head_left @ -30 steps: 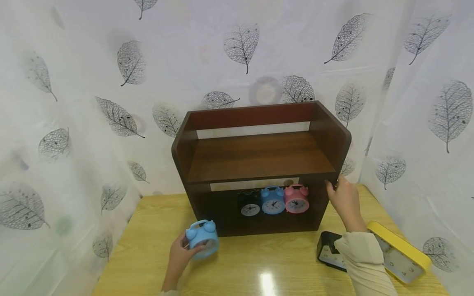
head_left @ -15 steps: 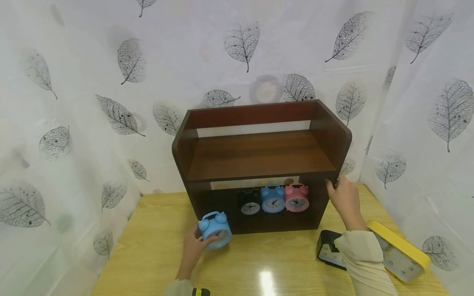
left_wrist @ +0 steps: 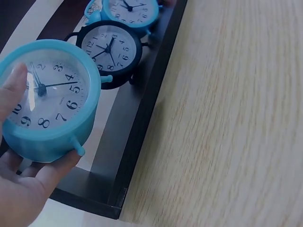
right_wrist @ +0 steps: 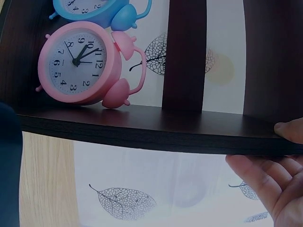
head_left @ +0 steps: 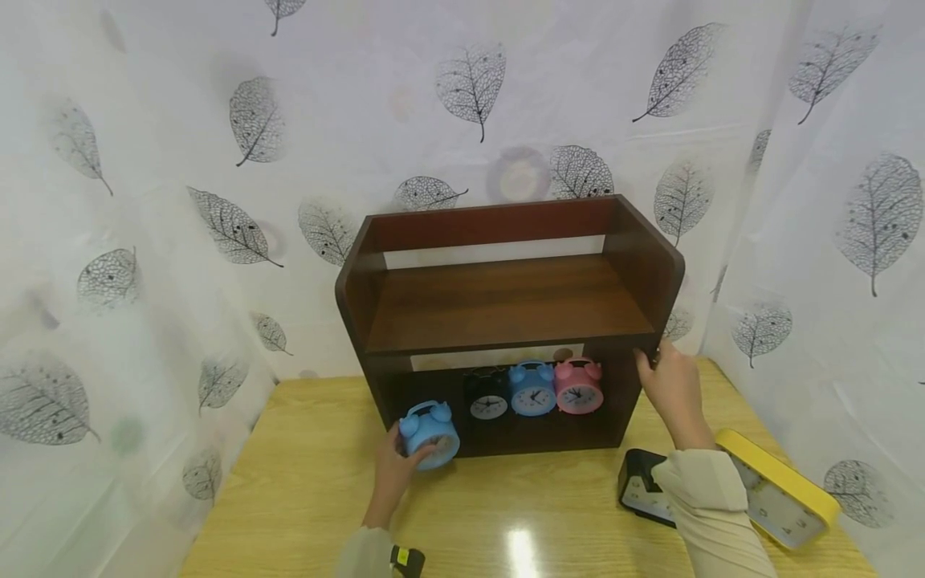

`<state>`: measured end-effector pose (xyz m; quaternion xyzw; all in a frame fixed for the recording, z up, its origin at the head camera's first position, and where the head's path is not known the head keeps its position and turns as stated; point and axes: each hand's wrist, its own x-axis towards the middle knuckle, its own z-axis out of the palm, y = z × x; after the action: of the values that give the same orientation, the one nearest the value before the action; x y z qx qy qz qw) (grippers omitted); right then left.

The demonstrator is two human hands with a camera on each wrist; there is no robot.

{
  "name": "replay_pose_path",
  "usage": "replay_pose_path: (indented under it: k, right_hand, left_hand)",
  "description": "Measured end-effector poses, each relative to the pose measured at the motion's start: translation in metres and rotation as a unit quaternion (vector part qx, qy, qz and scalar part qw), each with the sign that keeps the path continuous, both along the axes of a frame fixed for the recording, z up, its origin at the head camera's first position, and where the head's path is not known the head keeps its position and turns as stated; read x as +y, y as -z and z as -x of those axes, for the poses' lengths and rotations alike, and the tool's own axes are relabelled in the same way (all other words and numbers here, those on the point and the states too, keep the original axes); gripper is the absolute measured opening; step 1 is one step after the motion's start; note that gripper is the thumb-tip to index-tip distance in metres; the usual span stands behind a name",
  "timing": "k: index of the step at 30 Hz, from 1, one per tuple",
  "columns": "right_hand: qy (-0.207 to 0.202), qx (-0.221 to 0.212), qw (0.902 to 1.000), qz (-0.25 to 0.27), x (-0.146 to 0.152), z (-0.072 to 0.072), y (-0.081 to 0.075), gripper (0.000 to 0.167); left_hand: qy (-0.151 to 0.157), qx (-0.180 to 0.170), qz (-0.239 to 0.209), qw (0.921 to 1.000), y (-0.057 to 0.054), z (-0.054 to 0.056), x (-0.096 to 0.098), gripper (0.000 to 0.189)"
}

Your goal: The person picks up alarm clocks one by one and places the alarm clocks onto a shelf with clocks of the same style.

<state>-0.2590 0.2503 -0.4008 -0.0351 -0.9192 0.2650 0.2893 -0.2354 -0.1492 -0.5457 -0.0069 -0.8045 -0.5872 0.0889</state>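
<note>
Shows an arrangement of clocks, judged about halfway through. Counts as done, by appearance: a black clock [head_left: 487,397], a second blue clock [head_left: 533,391] and a pink clock [head_left: 578,391], standing upright side by side in the lower compartment [head_left: 535,439] of a dark wooden shelf unit [head_left: 506,305], dials facing forward.

Counts as in hand: a light-blue clock [head_left: 431,431], slightly tilted, at the left front of that compartment, nearest to the black clock in the row. Pinches this clock in the left hand [head_left: 393,468], with thumb laid over the dial and fingers against the body; compare the left wrist view for the same grip at close range. Cannot tell any contact between clock and compartment floor.

Grips the right side panel [right_wrist: 142,135] in the right hand [head_left: 674,393], with thumb on the inner face and fingers on the outer, probably as a brace for the unit.

Leaves to be done, in all likelihood, the setting down and release of the held clock. Includes also, outside the unit on the table [head_left: 303,449], a black rectangular clock [head_left: 639,482] and a yellow clock [head_left: 784,490], both partly hidden by the right sleeve [head_left: 704,490]; cannot tell their part in the work.
</note>
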Motion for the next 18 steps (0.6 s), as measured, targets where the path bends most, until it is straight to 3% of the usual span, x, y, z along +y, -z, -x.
replay_pose_path:
  k: [5,11,18]
  right_hand:
    - [-0.001,0.001,1.0000,0.002,0.000,-0.001,-0.001,0.023]
    - [0.000,0.003,1.0000,0.000,0.000,-0.001,-0.002,0.023]
    - [0.001,-0.005,1.0000,0.003,0.000,-0.001,-0.001,0.023]
  left_hand:
    - [0.002,0.014,-0.001,0.9999,-0.001,0.007,0.005,0.067]
    - [-0.016,0.015,0.042,0.9989,0.001,0.016,0.015,0.072]
    - [-0.003,0.011,0.040,0.9991,0.003,0.028,0.019,0.069]
